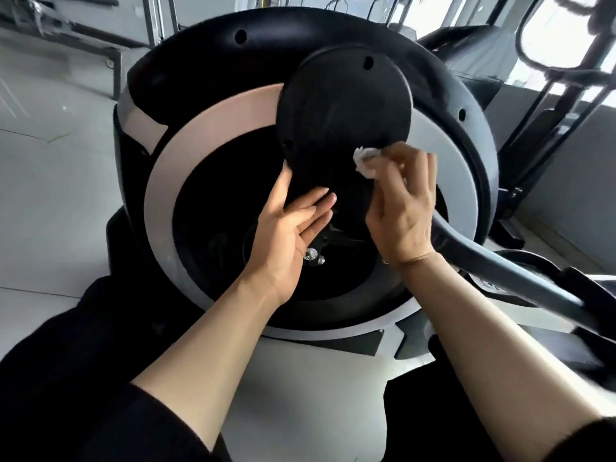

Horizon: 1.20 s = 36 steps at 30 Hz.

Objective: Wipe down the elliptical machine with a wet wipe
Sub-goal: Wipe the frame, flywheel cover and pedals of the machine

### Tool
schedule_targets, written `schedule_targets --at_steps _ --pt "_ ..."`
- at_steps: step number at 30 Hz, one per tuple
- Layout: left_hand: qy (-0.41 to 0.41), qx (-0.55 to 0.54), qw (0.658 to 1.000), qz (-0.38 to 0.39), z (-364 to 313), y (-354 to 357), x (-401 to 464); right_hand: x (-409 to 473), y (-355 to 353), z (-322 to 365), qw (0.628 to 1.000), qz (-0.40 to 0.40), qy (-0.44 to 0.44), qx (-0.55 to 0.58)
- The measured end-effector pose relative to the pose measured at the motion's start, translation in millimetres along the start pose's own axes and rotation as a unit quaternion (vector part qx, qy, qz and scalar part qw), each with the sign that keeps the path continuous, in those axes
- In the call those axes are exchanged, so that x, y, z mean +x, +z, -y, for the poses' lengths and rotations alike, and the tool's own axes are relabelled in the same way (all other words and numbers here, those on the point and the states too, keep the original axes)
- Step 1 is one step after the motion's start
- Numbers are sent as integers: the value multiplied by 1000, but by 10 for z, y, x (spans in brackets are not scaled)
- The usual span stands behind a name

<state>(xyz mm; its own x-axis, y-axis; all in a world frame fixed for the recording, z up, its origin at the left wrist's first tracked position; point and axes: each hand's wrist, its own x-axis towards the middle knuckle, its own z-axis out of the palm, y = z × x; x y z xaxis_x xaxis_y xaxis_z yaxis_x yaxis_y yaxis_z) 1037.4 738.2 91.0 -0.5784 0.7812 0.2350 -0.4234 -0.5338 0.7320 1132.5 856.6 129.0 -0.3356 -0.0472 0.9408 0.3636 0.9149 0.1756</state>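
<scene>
Two hands at elliptical machine (443, 151): left hand (293, 225) flat, fingers straight, bracing black crank cover (343, 105); right hand (405, 208) pinching bunched wet wipe (465, 161) against cover's lower edge. Better: unfold wipe, follow rim.

Daylight came in from the windows (553, 35) at my upper right, blown out white. It left soft sheen on the black disc (345, 101) (no hard shadows). The wide lens bent the edges, and the lower right corner smeared with blur.
</scene>
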Motion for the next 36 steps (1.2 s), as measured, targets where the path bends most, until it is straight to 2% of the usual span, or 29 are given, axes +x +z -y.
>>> schedule_targets --at_steps 2,6,7,10,13,17,18,19,21,22,23,27,29,30,32,34,36 --pt "-7 7 1000 2 35 6 23 -27 12 20 999 -9 31 6" --pt "-58 51 997 29 189 77 -6 -760 -52 58 989 123 70 42" --pt "-73 69 994 35 245 92 -19 -953 -102 53 986 133 85 50" --pt "-104 117 987 44 403 156 -46 -1216 -275 -30 984 94 145 40" --pt "-123 120 984 54 525 278 -42 -1049 -369 -232 977 27 211 -5" --pt "-124 118 981 94 660 471 -19 -1091 -399 -590 980 65 182 -42" --pt "-123 114 981 101 683 503 -14 -1214 -433 -693 971 63 223 -51" --pt "-123 107 981 108 703 525 -8 -1317 -483 -772 950 41 303 -54" --pt "-121 90 981 118 745 565 6 -1377 -558 -864 890 -20 452 -54" --pt "-121 83 982 122 762 590 9 -1339 -557 -845 878 -34 474 -55" --pt "-120 76 982 122 781 620 13 -1251 -526 -777 887 -35 458 -52" --pt "-120 24 988 99 845 648 39 -734 -258 -291 956 0 290 31" --pt "-123 26 986 107 843 645 18 -699 -199 -232 964 0 263 42" --pt "-124 20 986 109 841 639 10 -772 -213 -290 960 -11 277 37" --pt "-126 7 987 103 839 615 6 -1031 -309 -479 937 -42 347 3" --pt "-127 -3 986 105 846 599 14 -1222 -413 -616 889 -73 452 -18" --pt "-127 -12 986 109 861 603 9 -1203 -413 -614 854 -95 511 -20"
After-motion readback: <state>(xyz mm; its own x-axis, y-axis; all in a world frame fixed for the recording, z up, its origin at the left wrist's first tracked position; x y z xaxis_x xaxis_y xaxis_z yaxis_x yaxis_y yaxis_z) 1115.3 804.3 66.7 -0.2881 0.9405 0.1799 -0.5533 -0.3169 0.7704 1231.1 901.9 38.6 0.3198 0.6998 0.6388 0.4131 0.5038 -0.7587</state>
